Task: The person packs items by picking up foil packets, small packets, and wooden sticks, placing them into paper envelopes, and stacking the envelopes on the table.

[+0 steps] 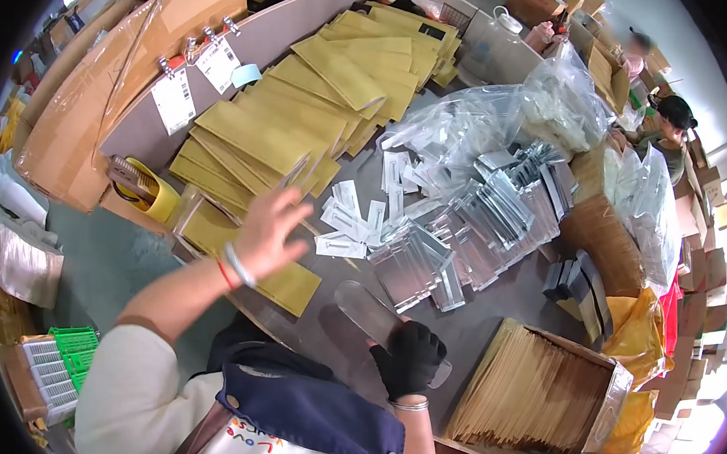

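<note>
My bare left hand (268,235), with a pale band and a red string at the wrist, is raised over the table with its fingers spread. Below it lie a kraft envelope (290,289) and overlapping rows of more kraft envelopes (256,131). My right hand (413,359) wears a black fingerless glove and is curled around a long, clear plastic piece with rounded ends (362,304). Beyond that hand are rows of flat packs in clear and silver wrapping (411,264). Small white printed packets (346,217) lie loosely between these packs and the envelopes.
An open carton packed with kraft envelopes (529,390) stands at the right front. Large clear plastic bags (480,121) lie behind the wrapped packs. Labels (173,102) are clipped to the left-hand barrier, near a yellow holder (161,200). Another person (670,126) is at the far right.
</note>
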`<state>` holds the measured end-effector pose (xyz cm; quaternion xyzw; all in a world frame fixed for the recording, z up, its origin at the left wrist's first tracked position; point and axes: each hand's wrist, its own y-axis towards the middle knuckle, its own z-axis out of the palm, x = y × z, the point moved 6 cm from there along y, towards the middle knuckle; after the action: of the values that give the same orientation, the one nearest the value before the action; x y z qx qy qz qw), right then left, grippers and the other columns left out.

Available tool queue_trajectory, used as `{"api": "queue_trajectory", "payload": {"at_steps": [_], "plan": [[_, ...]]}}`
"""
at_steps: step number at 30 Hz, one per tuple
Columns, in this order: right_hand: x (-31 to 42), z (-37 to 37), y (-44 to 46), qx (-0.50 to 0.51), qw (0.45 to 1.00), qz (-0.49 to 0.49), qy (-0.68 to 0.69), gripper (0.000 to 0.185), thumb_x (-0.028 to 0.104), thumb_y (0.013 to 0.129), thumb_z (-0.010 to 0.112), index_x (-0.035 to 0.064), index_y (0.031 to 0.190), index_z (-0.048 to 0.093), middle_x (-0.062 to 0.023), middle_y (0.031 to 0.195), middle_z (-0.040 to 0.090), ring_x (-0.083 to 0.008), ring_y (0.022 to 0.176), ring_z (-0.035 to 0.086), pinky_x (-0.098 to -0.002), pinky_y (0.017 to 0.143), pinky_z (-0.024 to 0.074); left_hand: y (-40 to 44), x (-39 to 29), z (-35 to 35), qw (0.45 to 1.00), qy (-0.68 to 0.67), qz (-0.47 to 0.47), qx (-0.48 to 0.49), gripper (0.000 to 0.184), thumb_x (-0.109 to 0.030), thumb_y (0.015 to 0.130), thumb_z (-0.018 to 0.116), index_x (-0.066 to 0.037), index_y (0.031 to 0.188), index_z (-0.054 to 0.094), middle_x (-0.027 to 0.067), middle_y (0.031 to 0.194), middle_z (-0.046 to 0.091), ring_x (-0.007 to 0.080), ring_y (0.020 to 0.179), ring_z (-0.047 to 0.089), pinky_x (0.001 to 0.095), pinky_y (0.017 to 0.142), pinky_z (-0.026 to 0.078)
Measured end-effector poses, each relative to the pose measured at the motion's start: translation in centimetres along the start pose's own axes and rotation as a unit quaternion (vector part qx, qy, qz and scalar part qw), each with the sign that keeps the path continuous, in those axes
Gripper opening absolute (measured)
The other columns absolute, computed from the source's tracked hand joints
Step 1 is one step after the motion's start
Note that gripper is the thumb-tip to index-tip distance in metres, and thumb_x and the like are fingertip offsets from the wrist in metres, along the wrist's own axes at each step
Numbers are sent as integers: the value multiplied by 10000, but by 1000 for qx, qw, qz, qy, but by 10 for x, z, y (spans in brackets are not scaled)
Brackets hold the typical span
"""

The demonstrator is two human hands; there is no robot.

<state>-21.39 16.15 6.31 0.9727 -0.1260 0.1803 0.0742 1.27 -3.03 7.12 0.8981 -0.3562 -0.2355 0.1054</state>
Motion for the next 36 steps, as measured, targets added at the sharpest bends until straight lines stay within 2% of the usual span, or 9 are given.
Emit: {"api": "queue_trajectory", "payload": {"at_steps": [2,7,13,20,23,28,31,33,36], "plan": [[3,8,-2,21,1000,-4,-17,586,440,612,812,111,1054,610,-57,927,611,-281,894,582,-435,827,387,-49,-16,38,995,-6,-64,72,858,-421,583,848,-75,1301,530,187,1340,439,401,1283,358,598,1064,234],[8,20,-4,53,997,-49,-42,606,466,629,791,104,1077,605,-59,943,612,-279,928,578,-425,836,376,-77,-7,68,978,-114,-157,74,963,-460,567,858,-19,1335,476,199,1402,395,407,1317,315,570,1088,185],[38,50,8,161,985,-49,-31,627,502,661,760,106,1117,590,-78,1007,611,-271,952,566,-440,845,369,-74,-7,65,973,-142,-163,84,922,-436,589,855,-28,1330,489,209,1404,398,406,1339,295,566,1087,195],[50,56,18,11,990,-129,64,637,440,668,782,115,1180,588,-94,1090,606,-284,1065,555,-451,921,370,-5,1,81,972,-199,-61,105,655,-265,705,794,-32,1257,530,174,1301,494,383,1219,443,505,1044,311],[-28,23,-1,-65,997,13,29,538,292,688,793,76,1143,604,-126,1105,609,-328,1052,565,-428,924,416,30,1,96,987,-153,46,-13,458,-170,739,735,-65,1162,594,126,1185,559,335,1090,517,460,962,386],[-144,-58,-88,-249,935,243,-64,456,73,759,730,-10,1179,570,-153,1145,599,-289,1109,560,-370,979,437,25,-13,105,991,-51,40,120,133,-193,763,682,-137,881,707,35,894,634,247,876,564,411,772,412],[-265,-63,-169,-346,839,341,243,481,110,779,717,-15,1214,556,-161,1161,599,-295,1100,564,-381,957,454,21,-16,101,988,-85,33,125,76,-206,778,673,-132,779,688,28,823,639,249,842,581,397,752,409],[-269,-91,-190,-279,848,446,-71,474,164,785,707,-26,1199,575,-171,1164,605,-316,1086,578,-396,944,465,24,-23,87,987,-120,30,104,61,-153,772,687,-103,759,654,44,866,647,262,846,592,396,761,430],[-266,-96,-189,-146,881,414,-178,403,181,793,662,-35,1129,608,-202,1141,614,-361,1054,589,-418,921,471,33,-52,91,967,-231,90,52,88,-116,739,726,-87,770,648,65,920,643,270,896,593,401,811,451]]}}
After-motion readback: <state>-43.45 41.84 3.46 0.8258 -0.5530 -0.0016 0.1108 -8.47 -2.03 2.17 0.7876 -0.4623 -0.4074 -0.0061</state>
